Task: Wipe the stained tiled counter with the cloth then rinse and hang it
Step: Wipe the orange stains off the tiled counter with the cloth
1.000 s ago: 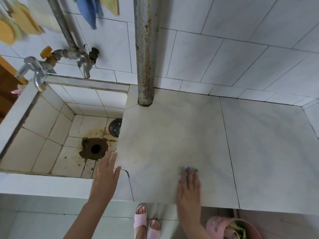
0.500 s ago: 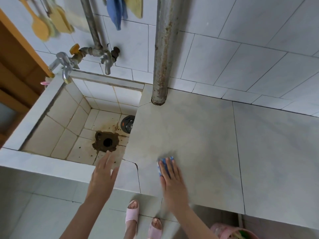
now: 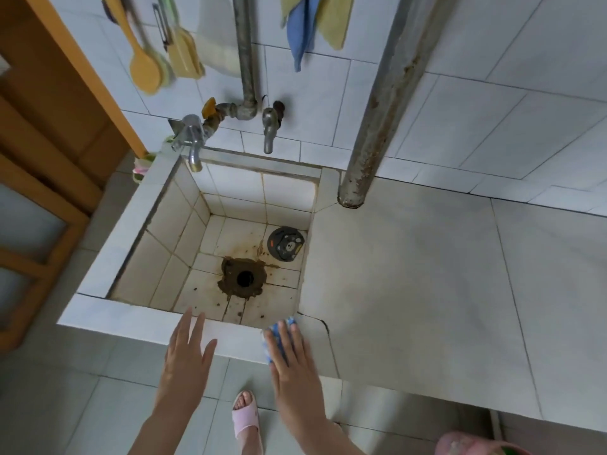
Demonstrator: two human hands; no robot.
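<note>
Whereas half a second ago it lay further right, the blue-and-white patterned cloth (image 3: 278, 331) now sits lower centre at the cracked corner of the pale tiled desk (image 3: 410, 290), mostly hidden under the flat right hand (image 3: 292, 366), its grip released like that of the left hand (image 3: 187, 356).

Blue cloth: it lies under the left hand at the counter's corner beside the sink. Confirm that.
Not the left. The head view shows the blue cloth under the right hand, at the counter's corner beside the sink; the left hand is bare.
</note>
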